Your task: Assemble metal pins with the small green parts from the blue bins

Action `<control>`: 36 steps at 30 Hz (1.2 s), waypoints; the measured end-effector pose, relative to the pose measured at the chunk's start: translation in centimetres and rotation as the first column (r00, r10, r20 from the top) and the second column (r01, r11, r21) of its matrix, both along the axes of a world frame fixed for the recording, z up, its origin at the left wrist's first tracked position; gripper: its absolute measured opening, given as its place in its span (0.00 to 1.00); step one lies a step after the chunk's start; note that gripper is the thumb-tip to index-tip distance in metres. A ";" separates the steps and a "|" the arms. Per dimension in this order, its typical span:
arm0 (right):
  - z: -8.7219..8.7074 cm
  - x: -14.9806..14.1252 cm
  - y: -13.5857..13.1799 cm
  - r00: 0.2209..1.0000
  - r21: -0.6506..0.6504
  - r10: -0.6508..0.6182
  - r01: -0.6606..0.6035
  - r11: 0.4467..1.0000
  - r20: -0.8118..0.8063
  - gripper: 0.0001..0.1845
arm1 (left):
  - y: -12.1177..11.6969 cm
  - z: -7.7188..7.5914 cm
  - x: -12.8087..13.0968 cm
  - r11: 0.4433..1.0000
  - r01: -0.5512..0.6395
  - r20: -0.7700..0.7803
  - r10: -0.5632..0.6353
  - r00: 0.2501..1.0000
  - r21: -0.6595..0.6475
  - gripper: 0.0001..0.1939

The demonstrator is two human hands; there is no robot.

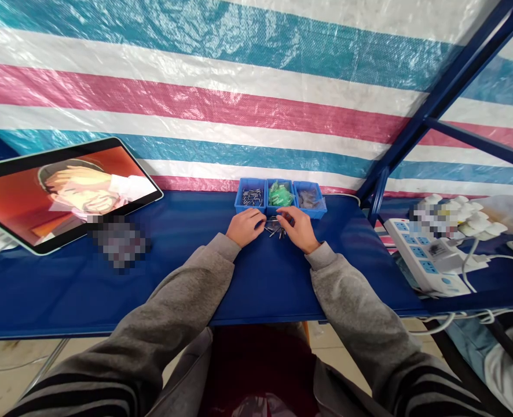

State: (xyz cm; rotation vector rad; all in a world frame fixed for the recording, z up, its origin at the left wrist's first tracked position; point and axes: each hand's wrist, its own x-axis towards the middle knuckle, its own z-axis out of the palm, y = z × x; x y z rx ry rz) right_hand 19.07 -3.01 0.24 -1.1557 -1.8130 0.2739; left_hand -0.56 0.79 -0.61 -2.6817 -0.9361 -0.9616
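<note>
My left hand (245, 227) rests on the blue table with its fingers curled together. Its fingertips are at the left side of a small loose pile of thin metal pieces, perhaps screws or pins (275, 230). On the pile's right side, my right hand (300, 230) has thumb and forefinger brought close in a pinch. Whatever lies between the fingertips of either hand is too small to make out. Just beyond stand three blue bins in a row: the left bin (238, 202) holds dark screw-like pieces, the middle bin (278, 180) green plastic packets, the right bin (315, 213) clear plastic bags.
A tablet (87, 194) showing a cartoon leans at the left, with a blurred dark object (121, 243) before it. At the right lie a white power strip (425, 258), plugs and cables by a blue metal frame (395, 156). A striped tarpaulin (248, 110) hangs behind.
</note>
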 end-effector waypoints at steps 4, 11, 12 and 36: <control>-0.1 -0.1 0.0 0.997 -0.006 0.068 -0.068 0.998 0.041 0.11 | -0.5 0.3 0.3 0.999 0.022 0.155 -0.014 0.988 -0.049 0.08; 0.4 0.3 0.0 1.000 0.018 0.005 -0.005 1.000 -0.002 0.09 | -0.9 1.0 0.5 0.985 0.066 0.320 -0.012 0.947 -0.160 0.08; 0.4 0.3 0.0 1.000 0.018 0.007 -0.007 1.000 0.000 0.09 | -1.0 1.0 0.5 0.982 0.072 0.335 -0.010 0.942 -0.174 0.08; 0.8 -0.1 -0.5 1.000 0.005 0.005 -0.005 1.000 -0.024 0.17 | -0.9 1.1 0.9 0.831 0.263 0.607 0.109 0.787 -0.490 0.18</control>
